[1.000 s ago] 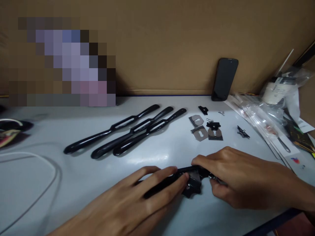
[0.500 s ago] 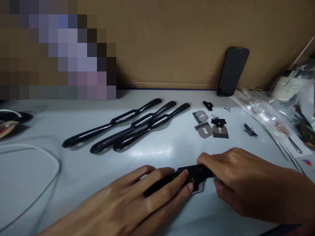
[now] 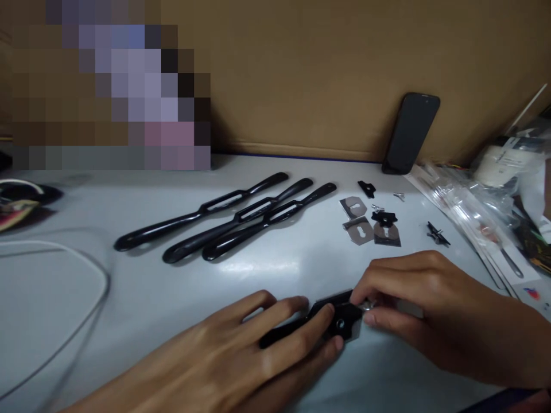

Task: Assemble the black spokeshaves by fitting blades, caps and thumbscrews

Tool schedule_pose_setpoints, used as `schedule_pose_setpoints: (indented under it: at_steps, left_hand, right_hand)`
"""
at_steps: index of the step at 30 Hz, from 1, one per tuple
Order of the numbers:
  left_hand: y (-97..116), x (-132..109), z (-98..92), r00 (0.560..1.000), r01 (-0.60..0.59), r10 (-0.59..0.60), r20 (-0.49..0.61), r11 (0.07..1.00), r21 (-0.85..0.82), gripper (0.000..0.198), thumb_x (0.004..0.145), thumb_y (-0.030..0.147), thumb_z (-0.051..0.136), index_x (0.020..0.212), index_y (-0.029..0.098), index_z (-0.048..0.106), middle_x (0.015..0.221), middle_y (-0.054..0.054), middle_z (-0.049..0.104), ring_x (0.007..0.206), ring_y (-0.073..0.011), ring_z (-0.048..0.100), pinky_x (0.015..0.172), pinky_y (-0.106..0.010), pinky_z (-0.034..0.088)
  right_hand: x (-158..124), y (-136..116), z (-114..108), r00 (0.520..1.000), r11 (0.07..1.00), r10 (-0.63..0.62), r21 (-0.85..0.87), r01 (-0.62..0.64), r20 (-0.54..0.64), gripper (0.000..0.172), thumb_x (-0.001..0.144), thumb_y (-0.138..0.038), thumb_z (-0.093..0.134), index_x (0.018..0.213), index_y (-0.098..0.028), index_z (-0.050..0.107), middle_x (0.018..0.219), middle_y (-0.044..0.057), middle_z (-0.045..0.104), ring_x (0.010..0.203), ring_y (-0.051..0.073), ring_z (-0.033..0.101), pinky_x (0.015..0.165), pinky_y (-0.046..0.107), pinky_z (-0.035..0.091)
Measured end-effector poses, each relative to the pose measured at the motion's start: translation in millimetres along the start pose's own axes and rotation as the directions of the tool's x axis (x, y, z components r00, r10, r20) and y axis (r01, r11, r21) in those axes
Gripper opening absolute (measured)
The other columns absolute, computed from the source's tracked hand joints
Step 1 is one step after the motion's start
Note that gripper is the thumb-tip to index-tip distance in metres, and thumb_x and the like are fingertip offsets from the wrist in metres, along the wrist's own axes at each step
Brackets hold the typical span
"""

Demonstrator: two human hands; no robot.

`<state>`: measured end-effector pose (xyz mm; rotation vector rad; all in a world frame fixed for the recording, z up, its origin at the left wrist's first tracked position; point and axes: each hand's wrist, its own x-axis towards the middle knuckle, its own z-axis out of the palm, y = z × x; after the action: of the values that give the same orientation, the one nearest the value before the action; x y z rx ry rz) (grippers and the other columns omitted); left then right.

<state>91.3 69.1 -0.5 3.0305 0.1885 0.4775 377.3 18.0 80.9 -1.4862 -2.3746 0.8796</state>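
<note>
A black spokeshave (image 3: pixel 282 332) lies on the table in front of me, its middle fitted with a black cap plate (image 3: pixel 344 318) over a grey metal blade (image 3: pixel 356 330). My left hand (image 3: pixel 253 350) holds it down, fingers lying across the handle and the cap. A round hole shows in the cap plate beside my fingertips. At the right end of the spokeshave, my right hand (image 3: pixel 426 310) pinches a small silver thumbscrew (image 3: pixel 367 306) between thumb and forefinger. The far handle is mostly hidden behind the right hand's fingers.
Three black spokeshave bodies (image 3: pixel 241 215) lie side by side further back. Several blades (image 3: pixel 359 230), black cap plates (image 3: pixel 367 189) and small screws (image 3: pixel 399 196) sit to their right. A phone (image 3: pixel 411 135) leans on the cardboard. Plastic packets (image 3: pixel 469 223) line the right; a white cable (image 3: pixel 97 269) curves at left.
My right hand's fingers have shifted from around the spokeshave's right handle into a pinch on the silver thumbscrew beside the cap. My left hand stays on the spokeshave. The view has tilted slightly.
</note>
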Motion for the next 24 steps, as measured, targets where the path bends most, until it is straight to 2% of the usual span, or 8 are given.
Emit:
schedule_pose_setpoints:
  at_steps: [4,6,8,11,16,20,24]
  left_hand:
    - [0.3,3.1,0.0,1.000,0.010,-0.010,-0.022,1.000,0.002,0.044,0.113,0.025,0.048,0.158,0.027,0.054,0.148,-0.002,0.067,0.125,-0.0269,0.063,0.106,-0.043,0.049]
    - [-0.7,5.4,-0.3,0.999,-0.006,0.007,-0.040,1.000,0.008,0.047,0.113,0.013,0.042,0.155,0.027,0.056,0.146,-0.001,0.068,0.123,-0.0257,0.063,0.103,-0.043,0.049]
    - [-1.6,6.9,-1.1,0.998,-0.020,0.020,-0.055,1.000,0.012,0.048,0.113,0.009,0.039,0.152,0.028,0.059,0.144,-0.002,0.069,0.121,-0.0246,0.063,0.100,-0.042,0.049]
    - [-1.6,6.8,-2.5,0.998,-0.013,0.014,-0.065,1.000,0.026,0.044,0.114,0.014,0.040,0.151,0.028,0.061,0.146,-0.002,0.068,0.122,-0.0248,0.063,0.103,-0.042,0.047]
    - [-0.8,4.9,-1.5,0.999,-0.032,0.033,-0.022,0.998,0.061,0.047,0.115,0.021,0.043,0.161,0.031,0.048,0.149,0.000,0.067,0.126,-0.0255,0.061,0.105,-0.042,0.046]
    - [-0.6,4.2,1.2,1.000,0.019,-0.018,-0.022,0.997,0.069,0.045,0.116,0.032,0.047,0.161,0.029,0.049,0.145,0.001,0.070,0.128,-0.0265,0.060,0.108,-0.042,0.045]
    - [-1.1,2.6,1.0,1.000,-0.015,0.017,-0.024,0.997,0.081,0.045,0.116,0.041,0.048,0.159,0.029,0.052,0.150,0.004,0.067,0.128,-0.0256,0.059,0.106,-0.040,0.046]
  right_hand:
    - [5.0,-1.5,3.9,0.998,0.998,-0.008,0.055,0.011,-0.057,0.018,0.100,-0.007,0.060,0.098,-0.023,0.067,0.092,-0.004,0.074,0.084,0.012,0.068,0.074,0.023,0.046]
    - [6.1,-1.1,4.6,0.996,0.998,0.007,0.056,-0.002,-0.093,0.018,0.099,-0.006,0.060,0.095,-0.022,0.069,0.090,-0.004,0.073,0.082,0.011,0.068,0.072,0.023,0.046]
    - [7.2,0.7,3.9,0.994,0.999,0.004,0.040,0.001,-0.106,0.019,0.098,-0.005,0.060,0.093,-0.021,0.070,0.091,-0.002,0.073,0.083,0.012,0.068,0.073,0.023,0.046]
    - [10.4,5.1,2.9,0.996,1.000,-0.003,0.005,0.003,-0.093,0.019,0.096,-0.004,0.060,0.092,-0.018,0.071,0.091,0.000,0.074,0.083,0.014,0.068,0.074,0.025,0.046]
    - [17.4,9.0,7.5,0.996,0.997,0.067,0.037,-0.065,-0.064,0.014,0.096,-0.007,0.062,0.089,-0.016,0.070,0.086,0.002,0.073,0.080,0.016,0.066,0.073,0.027,0.045]
    - [17.1,7.0,11.3,0.996,0.996,0.084,0.046,-0.083,-0.038,0.016,0.097,-0.009,0.061,0.085,-0.017,0.067,0.084,0.002,0.071,0.077,0.016,0.064,0.071,0.027,0.042]
    - [16.0,5.4,11.3,0.996,0.996,0.079,0.054,-0.077,-0.033,0.019,0.099,-0.009,0.059,0.083,-0.018,0.065,0.086,0.001,0.071,0.079,0.015,0.063,0.071,0.026,0.041]
